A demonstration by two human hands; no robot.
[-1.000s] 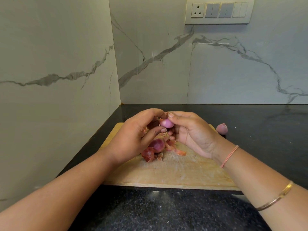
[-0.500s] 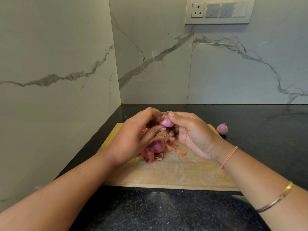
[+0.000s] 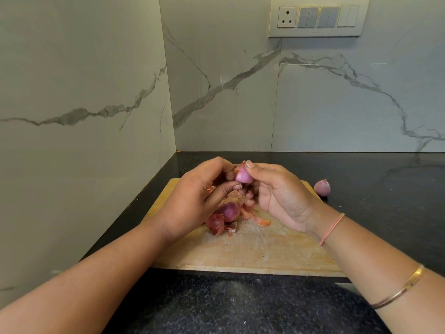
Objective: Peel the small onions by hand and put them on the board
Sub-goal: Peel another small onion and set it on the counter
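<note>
Toward the back-left corner of the black counter (image 3: 375,220), lying flat: wooden board (image 3: 252,259). Above the board's middle, left hand (image 3: 192,203) and right hand (image 3: 281,196), fingers curled, both pinching one small onion (image 3: 243,177), pale pink, skin flap clinging at its top. Below them at board centre, two dark unpeeled onions (image 3: 227,210) touching, ringed by loose skins (image 3: 261,221). Just off the board's back-right corner, on the counter, another pale onion (image 3: 322,188).
</note>
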